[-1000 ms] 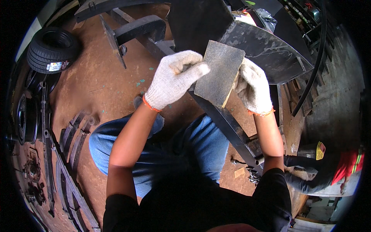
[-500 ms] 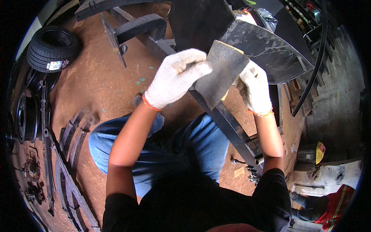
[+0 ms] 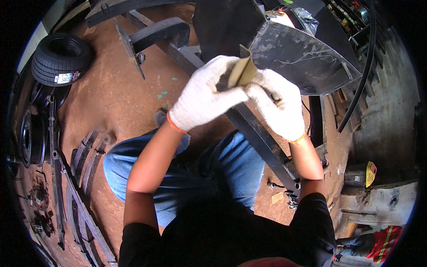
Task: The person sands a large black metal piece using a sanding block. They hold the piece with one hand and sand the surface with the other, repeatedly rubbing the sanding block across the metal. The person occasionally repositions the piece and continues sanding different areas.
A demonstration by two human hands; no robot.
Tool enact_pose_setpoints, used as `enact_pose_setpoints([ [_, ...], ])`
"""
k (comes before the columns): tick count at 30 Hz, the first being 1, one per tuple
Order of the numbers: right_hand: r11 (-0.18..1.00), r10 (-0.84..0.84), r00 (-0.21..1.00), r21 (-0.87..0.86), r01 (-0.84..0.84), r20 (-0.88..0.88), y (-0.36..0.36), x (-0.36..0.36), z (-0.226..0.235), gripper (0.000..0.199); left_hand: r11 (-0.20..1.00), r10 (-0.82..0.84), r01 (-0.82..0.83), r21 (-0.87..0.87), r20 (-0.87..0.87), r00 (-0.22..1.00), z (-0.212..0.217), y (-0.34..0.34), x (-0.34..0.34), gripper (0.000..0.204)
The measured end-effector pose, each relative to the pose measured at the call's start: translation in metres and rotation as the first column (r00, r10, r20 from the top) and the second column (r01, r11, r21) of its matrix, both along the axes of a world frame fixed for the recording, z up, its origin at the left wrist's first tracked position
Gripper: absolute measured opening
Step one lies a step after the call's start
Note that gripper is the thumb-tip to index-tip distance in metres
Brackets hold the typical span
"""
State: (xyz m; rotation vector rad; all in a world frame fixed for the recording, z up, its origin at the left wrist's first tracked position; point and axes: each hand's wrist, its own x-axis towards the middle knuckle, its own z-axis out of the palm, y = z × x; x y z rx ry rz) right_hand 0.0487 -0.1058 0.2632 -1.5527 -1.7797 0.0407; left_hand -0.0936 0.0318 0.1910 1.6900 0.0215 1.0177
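Both of my hands wear white knit gloves with orange cuffs and meet in front of my chest. Between them is a piece of sandpaper (image 3: 244, 72), bent so that its tan backing faces me; the dark grit side is mostly hidden. My left hand (image 3: 208, 95) is closed on its left side, thumb stretched toward the lower edge. My right hand (image 3: 279, 103) pinches the lower right part, its fingertips touching the left thumb. Just beyond stands a black welded metal frame with a wide plate (image 3: 302, 60), and its beam (image 3: 260, 140) runs down below my hands.
A tyre (image 3: 61, 58) stacked on a wheel rim lies at the left. Below it are a steel rim (image 3: 33, 137) and several leaf springs (image 3: 86, 196) on the brown floor. A chain (image 3: 292, 200) lies near my right knee. A red garment (image 3: 386, 244) is at lower right.
The sandpaper was spread flat with its dark side showing; now it is bent over with the tan backing visible. My right hand has moved left, closer to my left hand.
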Motion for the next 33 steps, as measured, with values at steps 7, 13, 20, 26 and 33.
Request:
enact_pose_setpoints([
  [7,0.991,0.125,0.972,-0.019,-0.131,-0.197,0.001,-0.004,-0.004,0.033,0.864,-0.084,0.139,-0.485,0.133,0.988,-0.011,0.035,-0.008,0.025],
  [13,0.993,0.076,0.974,-0.068,-0.093,-0.215,-0.004,-0.004,-0.003,0.034,0.846,-0.050,0.126,-0.518,0.159,0.986,-0.020,0.037,-0.004,0.026],
  [20,0.948,-0.024,0.999,0.319,0.016,0.022,-0.014,0.006,0.030,0.028,0.892,0.024,0.078,-0.446,0.218,0.976,-0.005,0.028,-0.004,0.035],
  [26,0.845,-0.277,0.866,0.535,0.013,0.417,0.036,0.047,0.101,0.030,0.950,0.095,-0.038,-0.309,0.173,0.980,0.062,0.027,-0.025,0.044],
  [33,0.938,-0.337,0.631,0.304,0.165,0.699,0.063,0.086,0.076,0.043,0.515,0.463,-0.612,0.600,0.406,0.788,0.173,0.049,0.014,0.045],
])
